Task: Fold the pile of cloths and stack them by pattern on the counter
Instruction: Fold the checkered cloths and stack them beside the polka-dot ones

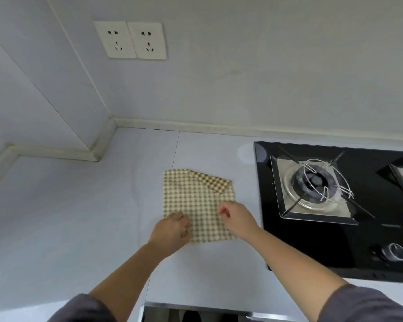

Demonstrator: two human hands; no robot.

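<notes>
Your left hand [171, 230] and right hand [236, 218] pinch, it seems, the checked cloth [196, 201] on the counter [79, 217] beside the hob [312, 242].

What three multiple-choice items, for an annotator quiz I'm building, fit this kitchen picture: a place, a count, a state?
1. Where does the checked cloth lie?
A. in a sink
B. on the counter, left of the stove
C. over a burner

2. How many wall sockets show?
A. two
B. one
C. four

3. How is the cloth's far right corner?
A. flat
B. knotted
C. folded over

Key: 1 B, bare counter surrounds it, stove to its right; 2 A, two plates sit side by side; 3 C, that corner lies turned back onto the cloth.
</notes>
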